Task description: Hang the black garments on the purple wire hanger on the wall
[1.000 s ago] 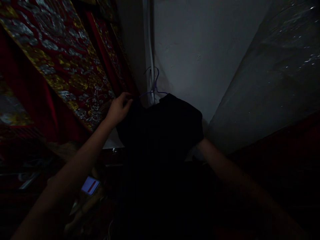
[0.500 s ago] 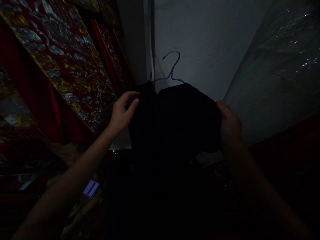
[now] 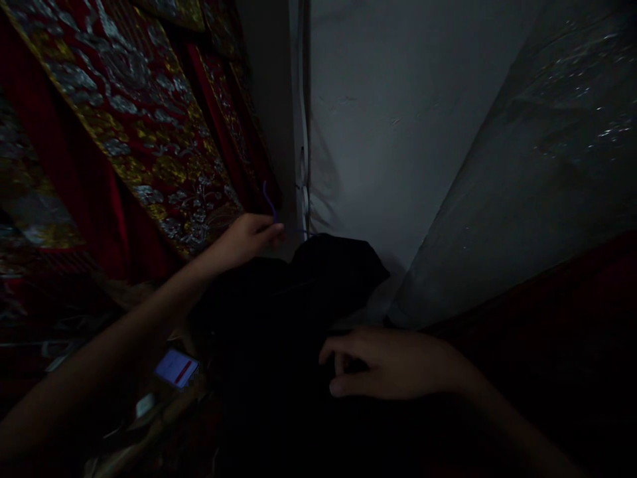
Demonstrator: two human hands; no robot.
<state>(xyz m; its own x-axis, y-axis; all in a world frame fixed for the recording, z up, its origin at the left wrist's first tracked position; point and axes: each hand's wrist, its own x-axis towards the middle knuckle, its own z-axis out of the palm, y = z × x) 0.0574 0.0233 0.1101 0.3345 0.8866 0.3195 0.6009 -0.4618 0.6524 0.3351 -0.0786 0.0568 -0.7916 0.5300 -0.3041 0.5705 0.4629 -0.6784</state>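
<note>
My left hand (image 3: 253, 238) is closed around the neck of a thin purple clothes hanger (image 3: 269, 201), whose hook sticks up above the fingers. A black garment (image 3: 333, 265) hangs from the hanger. It is so dark that its folds and lower edge cannot be made out. Lower down, in front of the black cloth, my right hand (image 3: 383, 365) has its fingers curved and the thumb apart from them, with nothing visible between them.
Red cloth with gold and silver embroidery (image 3: 164, 153) hangs at the left. Behind is a pale wall (image 3: 378, 119) with a cable (image 3: 302, 99). Clear plastic sheeting (image 3: 522, 166) covers something at the right. A lit phone (image 3: 176, 368) lies at the lower left.
My left hand has gone from the garment's edge to the hanger's neck. The hanger and garment have moved down and left. My right hand has left the garment's right shoulder and come lower and inward.
</note>
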